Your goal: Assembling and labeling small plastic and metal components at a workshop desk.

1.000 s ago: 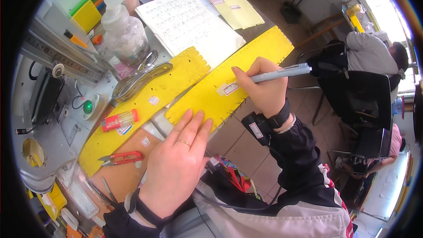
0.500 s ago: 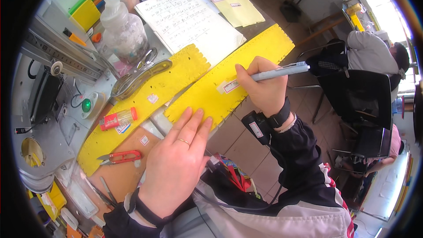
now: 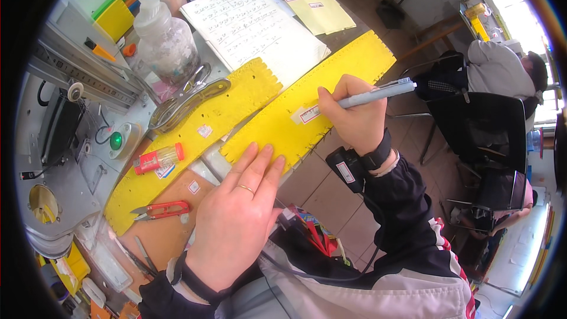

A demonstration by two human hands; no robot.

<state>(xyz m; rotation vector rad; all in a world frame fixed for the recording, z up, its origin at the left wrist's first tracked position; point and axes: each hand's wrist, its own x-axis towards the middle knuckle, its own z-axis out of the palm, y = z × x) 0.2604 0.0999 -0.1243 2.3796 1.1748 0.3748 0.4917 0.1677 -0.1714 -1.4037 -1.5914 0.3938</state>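
My left hand [image 3: 230, 224] lies flat, its fingertips on the near left end of a long yellow toothed board [image 3: 348, 59]. In my right hand [image 3: 361, 119] is a pale blue-grey pen [image 3: 378, 93], held in a writing grip. Its tip is hidden behind my fingers, close to a small white label [image 3: 310, 114] with a red border, stuck on the board. A second yellow toothed board [image 3: 236, 93] lies to the left, with a red-capped clear tube [image 3: 159, 158] and a shiny curved metal tool [image 3: 192, 103] resting on it.
Beyond the boards lie an open notebook [image 3: 254, 29] with handwriting and a yellow paper packet [image 3: 313, 9]. Red-handled thread snips [image 3: 160, 210] are at the left, near a clear plastic bottle [image 3: 167, 47]. A person [image 3: 502, 70] sits by black chairs [image 3: 478, 124] at the right.
My right hand has shifted very slightly, and the pen's rear end has tipped a little up and to the right. My left hand stays in place.
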